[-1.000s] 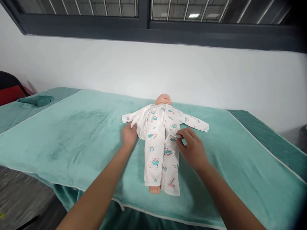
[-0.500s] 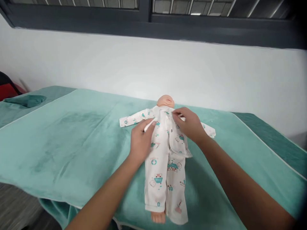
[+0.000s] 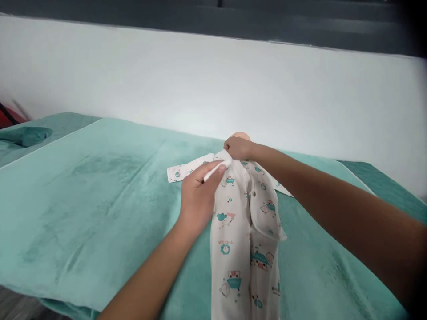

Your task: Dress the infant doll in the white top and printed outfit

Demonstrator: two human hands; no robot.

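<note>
A baby doll [image 3: 240, 134] lies on its back, dressed in a white printed shirt [image 3: 266, 200] and matching trousers [image 3: 230, 266]. My left hand [image 3: 200, 191] is closed at the chest, pinching a folded white edge of the shirt between thumb and fingers. At the neck, my right hand [image 3: 237, 148] is closed on the shirt's collar and hides most of the doll's head. The right front flap of the shirt lies loose over the trousers' waist. One sleeve [image 3: 176, 173] stretches out flat to the left; the right arm partly covers the other.
A green cloth [image 3: 100, 200] with wrinkles covers the table. Behind it rises a white wall [image 3: 167, 80] with a dark window frame [image 3: 133, 20] above. Something red and black [image 3: 8, 116] sits at the far left edge.
My right hand has moved up and left from the chest to the collar and closed there. My left hand still pinches the shirt edge. The view has tilted down and come closer.
</note>
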